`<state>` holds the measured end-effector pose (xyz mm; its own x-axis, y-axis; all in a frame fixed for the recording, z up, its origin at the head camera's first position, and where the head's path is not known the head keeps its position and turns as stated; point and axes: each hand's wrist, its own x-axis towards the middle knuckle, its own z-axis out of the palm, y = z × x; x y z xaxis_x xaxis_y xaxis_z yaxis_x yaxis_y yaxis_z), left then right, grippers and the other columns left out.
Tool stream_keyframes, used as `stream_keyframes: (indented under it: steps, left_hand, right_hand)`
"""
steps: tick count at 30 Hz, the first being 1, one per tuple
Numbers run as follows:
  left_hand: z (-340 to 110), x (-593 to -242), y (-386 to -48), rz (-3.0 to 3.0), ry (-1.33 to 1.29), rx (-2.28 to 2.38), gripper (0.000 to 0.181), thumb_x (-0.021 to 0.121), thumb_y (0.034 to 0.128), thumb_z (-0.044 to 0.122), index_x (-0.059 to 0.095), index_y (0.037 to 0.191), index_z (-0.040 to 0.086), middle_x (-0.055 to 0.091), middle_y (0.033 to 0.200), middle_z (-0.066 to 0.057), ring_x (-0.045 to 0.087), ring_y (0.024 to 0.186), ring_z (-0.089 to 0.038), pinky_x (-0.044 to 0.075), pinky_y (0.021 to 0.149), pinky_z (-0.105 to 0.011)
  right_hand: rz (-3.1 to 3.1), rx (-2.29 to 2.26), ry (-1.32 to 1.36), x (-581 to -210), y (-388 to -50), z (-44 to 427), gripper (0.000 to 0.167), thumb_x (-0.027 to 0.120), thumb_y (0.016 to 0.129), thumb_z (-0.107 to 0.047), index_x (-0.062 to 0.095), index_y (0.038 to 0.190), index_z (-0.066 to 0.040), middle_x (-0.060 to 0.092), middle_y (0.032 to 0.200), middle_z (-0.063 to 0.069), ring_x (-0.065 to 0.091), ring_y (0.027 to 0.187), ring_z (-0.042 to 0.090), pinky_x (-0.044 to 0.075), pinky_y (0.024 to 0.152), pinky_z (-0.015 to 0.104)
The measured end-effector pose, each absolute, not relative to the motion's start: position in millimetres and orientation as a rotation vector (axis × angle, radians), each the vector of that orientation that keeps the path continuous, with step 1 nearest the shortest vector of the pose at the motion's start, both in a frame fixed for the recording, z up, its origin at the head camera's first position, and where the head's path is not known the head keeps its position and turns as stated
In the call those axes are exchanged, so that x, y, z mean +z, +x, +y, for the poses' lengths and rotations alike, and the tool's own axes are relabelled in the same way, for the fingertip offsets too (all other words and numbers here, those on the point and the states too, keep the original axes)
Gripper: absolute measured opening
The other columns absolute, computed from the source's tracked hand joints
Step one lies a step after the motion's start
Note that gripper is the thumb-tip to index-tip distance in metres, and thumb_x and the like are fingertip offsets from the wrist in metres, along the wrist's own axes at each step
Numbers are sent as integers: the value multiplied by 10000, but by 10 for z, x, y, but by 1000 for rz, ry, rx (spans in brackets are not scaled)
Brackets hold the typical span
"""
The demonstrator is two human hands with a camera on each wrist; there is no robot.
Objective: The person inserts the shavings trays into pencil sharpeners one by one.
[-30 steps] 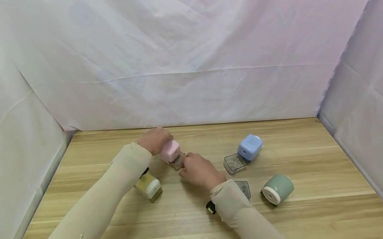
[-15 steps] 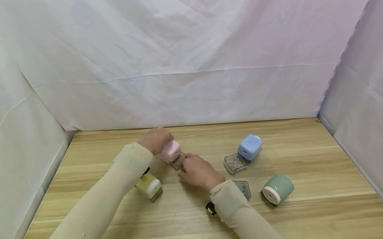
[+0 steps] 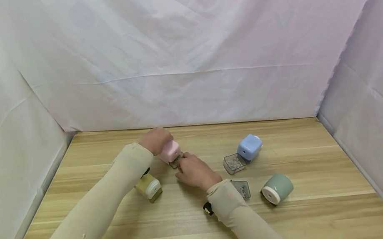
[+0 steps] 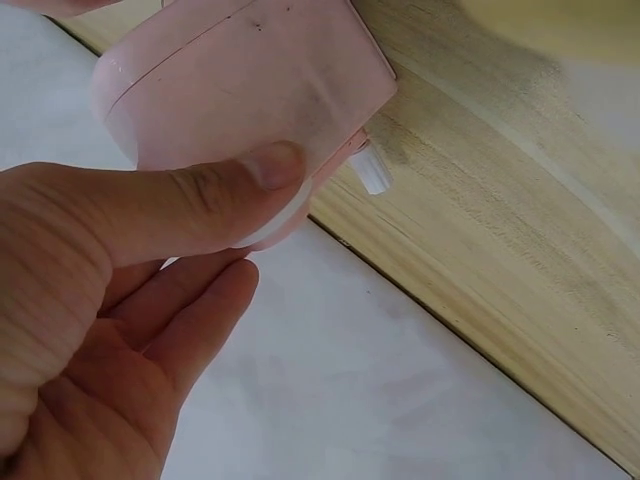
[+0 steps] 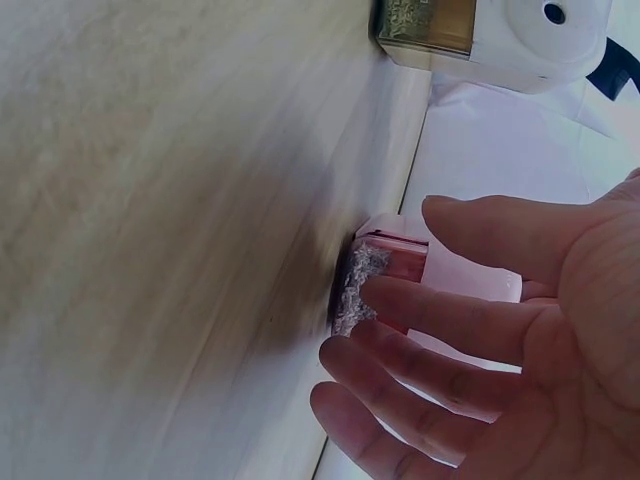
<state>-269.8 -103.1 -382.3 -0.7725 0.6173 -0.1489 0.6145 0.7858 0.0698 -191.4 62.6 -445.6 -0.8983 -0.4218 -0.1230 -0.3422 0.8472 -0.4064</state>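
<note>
In the head view my left hand (image 3: 157, 139) holds a pink pencil sharpener (image 3: 170, 151) near the back of the table. The left wrist view shows its thumb pressed along the sharpener's side, with the fingers partly hidden behind. A clear shavings drawer (image 3: 176, 161) sticks out a little from the sharpener's front. My right hand (image 3: 197, 172) is at that drawer. Up close in the right wrist view, its loosely extended fingers touch the drawer's front (image 5: 360, 290), and grey shavings lie inside. A yellow pencil sharpener (image 3: 148, 187) with a white face stands beside the left forearm.
A blue pencil sharpener (image 3: 250, 147) lies to the right, by a clear drawer (image 3: 234, 163) of shavings. Nearer, a green sharpener (image 3: 278, 188) with a white end lies beside a grey drawer (image 3: 242, 189), partly hidden by the right sleeve. White cloth (image 3: 180, 53) walls surround the table.
My right hand has shifted slightly left towards the pink sharpener, and less of its drawer sticks out. My left hand stays in place on the sharpener.
</note>
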Motion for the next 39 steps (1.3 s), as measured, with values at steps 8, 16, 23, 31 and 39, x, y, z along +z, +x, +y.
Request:
stream_keyframes:
  steps: [8, 16, 23, 31, 39]
  left_hand:
    - [-1016, -3801, -2676, 2820, 1001, 3, 175, 766, 950, -60, 816, 1087, 36, 799, 1112, -156, 752, 1040, -296, 626, 828, -371]
    - [-1004, -3799, -2678, 2813, 1008, 8, 162, 761, 948, -73, 814, 1068, 22, 799, 1096, -160, 753, 1022, -298, 628, 820, -369]
    - [-1001, -3774, -2660, 2804, 1010, 23, 160, 743, 956, -86, 813, 1046, 26, 798, 1081, -150, 742, 985, -280, 596, 780, -345]
    - [-1001, -3770, -2662, 2803, 1003, 6, 175, 718, 975, -92, 815, 1054, 30, 797, 1092, -149, 742, 993, -277, 579, 766, -330]
    - [-1010, -3783, -2677, 2798, 1028, -41, 168, 714, 979, -88, 808, 1059, 27, 794, 1085, -151, 741, 995, -285, 582, 774, -336]
  right_hand:
    - [2806, -544, -569, -4480, -1948, 589, 265, 710, 1029, -225, 731, 1199, -22, 647, 1262, 150, 639, 1085, 263, 581, 981, 475]
    - [2849, -547, -599, -5145, -2275, 611, 303, 722, 1004, -326, 720, 1166, -70, 638, 1277, 130, 640, 1084, 250, 576, 976, 441]
    - [2844, -560, -590, -5253, -2335, 604, 316, 705, 1006, -374, 728, 1175, -107, 640, 1307, 102, 645, 1113, 246, 572, 1000, 452]
    - [2852, -530, -607, -5210, -2325, 583, 324, 674, 1018, -340, 714, 1207, -80, 633, 1287, 111, 631, 1056, 214, 578, 959, 420]
    - [2812, -520, -600, -4557, -1954, 552, 324, 673, 1046, -226, 697, 1278, -1, 642, 1323, 178, 657, 1141, 284, 575, 1016, 464]
